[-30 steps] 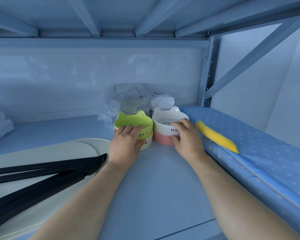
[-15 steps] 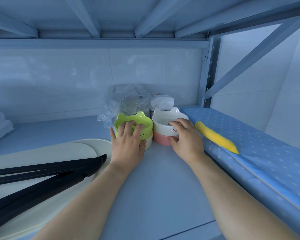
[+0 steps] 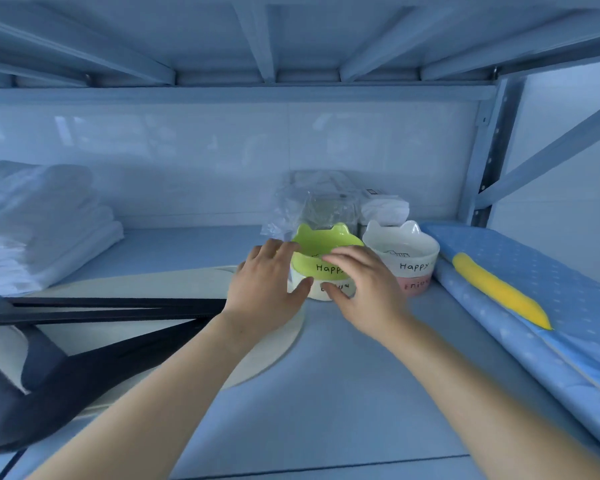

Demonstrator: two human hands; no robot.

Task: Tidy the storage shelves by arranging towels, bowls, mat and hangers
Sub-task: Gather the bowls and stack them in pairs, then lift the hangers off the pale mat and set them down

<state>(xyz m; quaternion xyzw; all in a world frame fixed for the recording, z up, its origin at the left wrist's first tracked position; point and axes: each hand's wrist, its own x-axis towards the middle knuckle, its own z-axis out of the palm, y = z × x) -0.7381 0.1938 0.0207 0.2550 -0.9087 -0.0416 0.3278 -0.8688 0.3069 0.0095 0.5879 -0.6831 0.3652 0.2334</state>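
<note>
A green cat-ear bowl (image 3: 326, 245) sits stacked on a white bowl (image 3: 314, 289) at the back of the shelf. My left hand (image 3: 265, 284) lies against the stack's left side, fingers straight, thumb by the lower bowl. In front of the green bowl my right hand (image 3: 362, 285) has its fingers spread, slightly blurred. To the right stands a white bowl (image 3: 404, 249) on a pink bowl (image 3: 417, 287). Black hangers (image 3: 101, 310) lie on a cream mat (image 3: 278, 346) at left. Folded white towels (image 3: 42, 220) are stacked at far left.
A crumpled clear plastic bag (image 3: 312, 202) and a white packet (image 3: 385, 209) stand behind the bowls. A blue dotted padded board (image 3: 551, 282) with a yellow piece (image 3: 496, 292) fills the right side. A shelf post (image 3: 489, 150) rises at back right; the upper shelf is low overhead.
My right hand left the white bowl and moved left to the front of the green bowl. My left hand shifted to that stack's left side. The view swung left, showing the towels.
</note>
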